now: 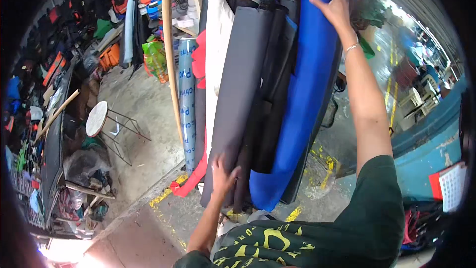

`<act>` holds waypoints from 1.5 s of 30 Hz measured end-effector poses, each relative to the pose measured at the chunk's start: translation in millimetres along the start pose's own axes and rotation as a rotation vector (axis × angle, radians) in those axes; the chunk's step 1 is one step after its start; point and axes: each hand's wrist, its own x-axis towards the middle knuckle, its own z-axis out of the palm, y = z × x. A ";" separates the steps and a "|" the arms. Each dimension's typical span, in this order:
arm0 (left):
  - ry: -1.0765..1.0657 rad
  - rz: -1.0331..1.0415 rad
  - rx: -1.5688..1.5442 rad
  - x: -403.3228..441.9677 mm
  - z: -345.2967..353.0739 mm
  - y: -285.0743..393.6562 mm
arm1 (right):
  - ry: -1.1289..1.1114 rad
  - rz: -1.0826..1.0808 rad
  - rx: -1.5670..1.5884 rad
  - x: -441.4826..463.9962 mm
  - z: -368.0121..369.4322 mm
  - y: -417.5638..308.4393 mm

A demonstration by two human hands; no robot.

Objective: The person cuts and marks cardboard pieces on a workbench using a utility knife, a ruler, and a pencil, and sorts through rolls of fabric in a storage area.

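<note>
A blue fabric roll (308,64) stands tilted, its top leaning to the right. My right hand (336,11) is at its upper end, thumb stretched out to the left across the blue face and fingers extended up along the right edge. Lower down, my left hand (224,176) has its fingers spread against the bottom part of a dark grey roll (239,69). Black rolls (270,134) stand between the grey and blue ones. To the left are a white roll (216,39) and a clear plastic-wrapped roll (187,84) with blue lettering.
A wooden pole (171,59) leans left of the rolls. A round-topped stool (97,119) with thin metal legs stands on the concrete floor (144,156). Piled goods (39,114) line the far left. Red fabric (191,182) trails near the rolls' base. A blue wall (421,151) is at right.
</note>
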 end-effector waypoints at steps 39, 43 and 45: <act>-0.138 0.460 -0.444 299.4 -43.1 43.9 | -0.162 0.419 0.498 -123.8 58.2 -208.4; -0.315 0.498 -0.371 304.8 -18.0 53.9 | -0.247 0.454 -0.045 -127.9 39.5 -242.7; -0.475 0.498 -0.327 325.4 -20.0 50.9 | -0.238 0.437 -0.087 -137.9 55.8 -229.7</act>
